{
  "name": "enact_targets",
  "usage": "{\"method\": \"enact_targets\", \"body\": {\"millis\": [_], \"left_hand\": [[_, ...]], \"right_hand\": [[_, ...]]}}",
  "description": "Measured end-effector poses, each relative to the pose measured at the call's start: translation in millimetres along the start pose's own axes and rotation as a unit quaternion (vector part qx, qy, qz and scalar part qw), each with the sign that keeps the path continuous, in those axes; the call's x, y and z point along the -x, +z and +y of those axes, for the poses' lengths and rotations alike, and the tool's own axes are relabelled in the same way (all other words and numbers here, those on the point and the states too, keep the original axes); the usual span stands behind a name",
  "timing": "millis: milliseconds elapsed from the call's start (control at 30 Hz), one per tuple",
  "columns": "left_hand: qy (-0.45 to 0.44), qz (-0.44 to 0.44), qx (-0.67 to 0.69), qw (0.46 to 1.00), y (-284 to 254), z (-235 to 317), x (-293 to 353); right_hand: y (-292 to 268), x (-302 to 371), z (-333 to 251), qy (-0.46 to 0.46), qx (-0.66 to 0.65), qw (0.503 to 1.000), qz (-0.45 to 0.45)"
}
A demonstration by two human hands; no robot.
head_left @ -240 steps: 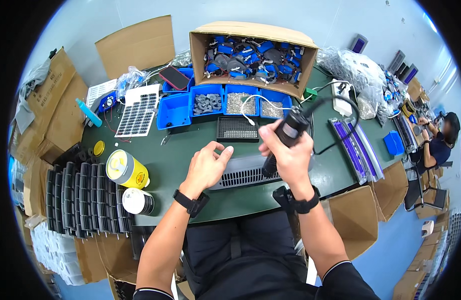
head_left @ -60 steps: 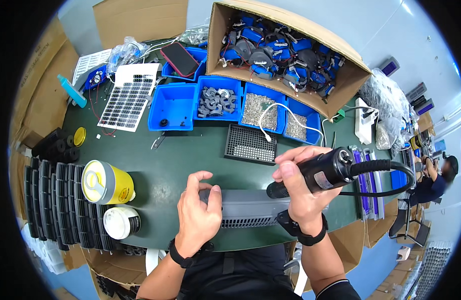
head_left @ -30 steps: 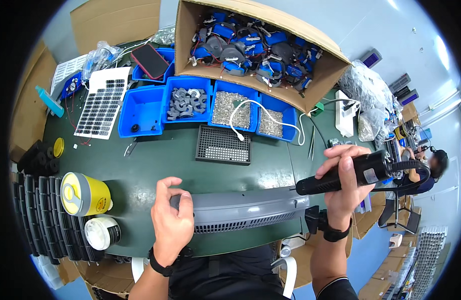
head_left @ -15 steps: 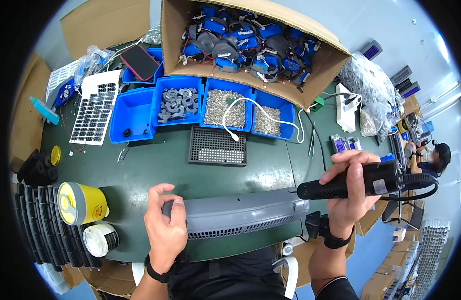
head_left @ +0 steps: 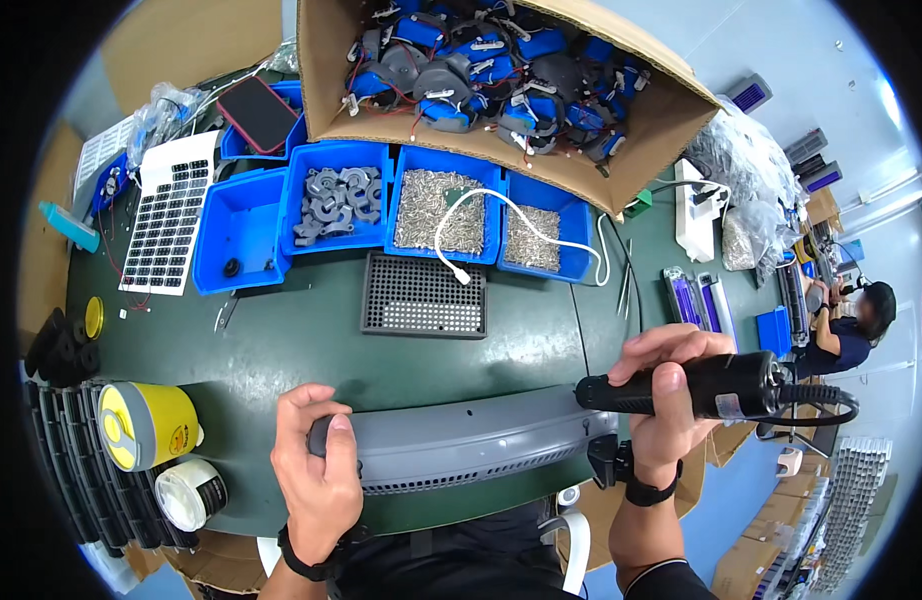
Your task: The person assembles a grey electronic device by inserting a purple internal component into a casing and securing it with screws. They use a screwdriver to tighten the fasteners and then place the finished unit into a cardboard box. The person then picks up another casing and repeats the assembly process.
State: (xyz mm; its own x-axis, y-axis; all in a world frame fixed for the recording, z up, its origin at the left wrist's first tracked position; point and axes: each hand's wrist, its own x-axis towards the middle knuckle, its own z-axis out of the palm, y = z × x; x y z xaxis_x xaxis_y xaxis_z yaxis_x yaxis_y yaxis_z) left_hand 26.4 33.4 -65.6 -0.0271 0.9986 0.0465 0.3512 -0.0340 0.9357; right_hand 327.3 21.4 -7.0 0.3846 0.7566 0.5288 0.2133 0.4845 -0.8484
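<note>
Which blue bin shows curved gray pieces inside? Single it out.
The front row's second blue bin from left, between the leftmost front bin and the larger screw bin; no other shows gray pieces.

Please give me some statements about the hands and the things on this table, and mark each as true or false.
1. The right hand holds a black tool. True.
2. The left hand holds a phone. False: the left hand holds the left end of the grey part.
3. The yellow tub is right of the grey part. False: the yellow tub is left of it.
4. A white plug lies over the black tray. True.
</note>
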Motion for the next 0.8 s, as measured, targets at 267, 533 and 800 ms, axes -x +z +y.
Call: {"method": "enact_targets", "body": {"millis": [267,533,800], "left_hand": [[-0.073,0.006,0.035,0.997,-0.6,10.2,-1.6],[-0.051,0.001,-0.004,0.999,-2.1,3.4,2.1],[-0.048,-0.009,-0.016,0.999,-1.3,-5.4,0.3]], "right_hand": [[-2.3,-1.8,1.8,0.008,-0.004,1.0,-0.003],[-58.3,-55.0,-40.2,0.043,-0.022,0.995,0.082],[-125.7,-59.2,77.7,0.341,0.311,0.887,0.0]]}}
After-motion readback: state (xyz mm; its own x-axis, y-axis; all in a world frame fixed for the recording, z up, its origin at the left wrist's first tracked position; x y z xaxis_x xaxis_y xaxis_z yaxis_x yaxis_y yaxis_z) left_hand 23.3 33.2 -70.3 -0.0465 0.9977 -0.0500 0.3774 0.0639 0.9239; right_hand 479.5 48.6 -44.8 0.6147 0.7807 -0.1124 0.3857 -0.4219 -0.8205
